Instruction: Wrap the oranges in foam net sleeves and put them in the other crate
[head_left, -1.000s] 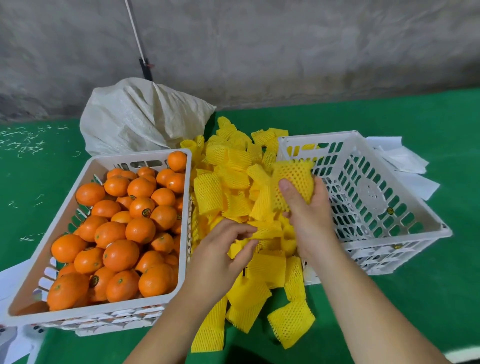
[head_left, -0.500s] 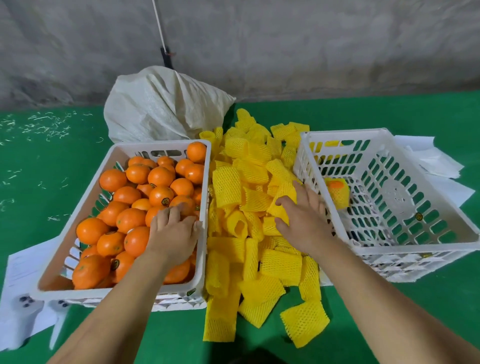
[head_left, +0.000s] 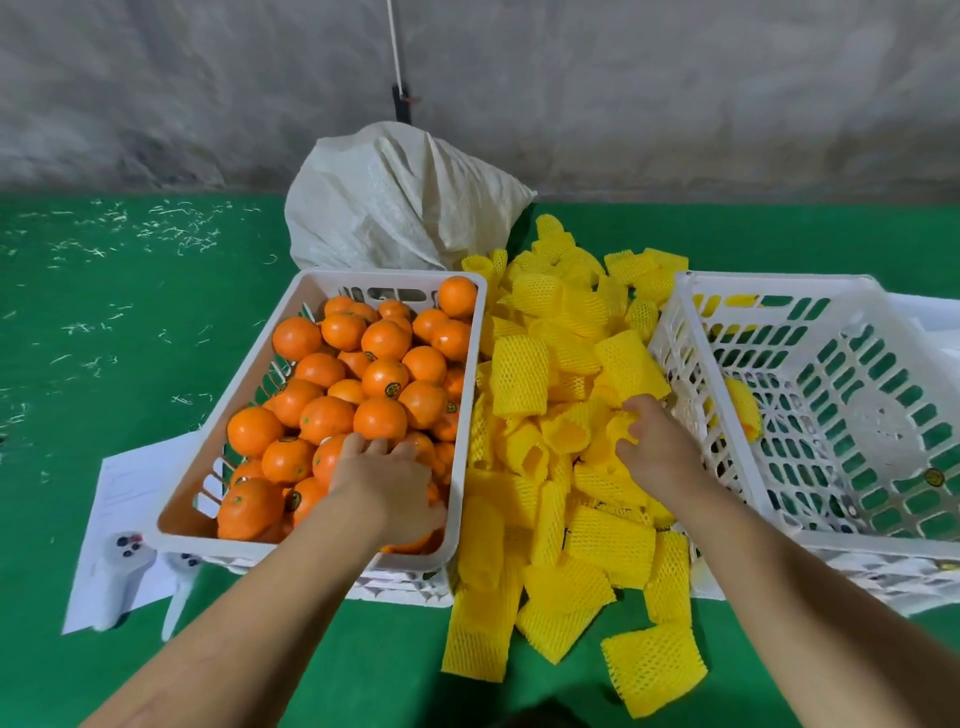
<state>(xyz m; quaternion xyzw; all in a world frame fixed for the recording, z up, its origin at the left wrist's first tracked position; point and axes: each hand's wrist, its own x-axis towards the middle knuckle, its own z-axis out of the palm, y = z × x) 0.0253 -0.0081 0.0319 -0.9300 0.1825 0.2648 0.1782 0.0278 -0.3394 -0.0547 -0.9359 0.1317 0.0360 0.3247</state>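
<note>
A white crate (head_left: 470, 415) on the left is full of oranges (head_left: 384, 340). My left hand (head_left: 384, 483) reaches into its near right corner, fingers curled over an orange (head_left: 328, 460) there. Between the crates lies a heap of yellow foam net sleeves (head_left: 519, 374). My right hand (head_left: 652, 447) is down in that heap, its fingers pinching a sleeve (head_left: 621, 426). The white crate (head_left: 691, 395) on the right holds one sleeve-wrapped orange (head_left: 743, 405) against its left wall.
A white woven sack (head_left: 400, 208) stands behind the crates against a grey wall. Sheets of paper (head_left: 130, 493) and white controllers (head_left: 124, 566) lie at the left of the orange crate. The floor is green, with paper (head_left: 930, 322) behind the right crate.
My right hand dropped the wrapped orange into the right crate, then came back to the sleeve heap. My left hand left the sleeves and went into the orange crate.
</note>
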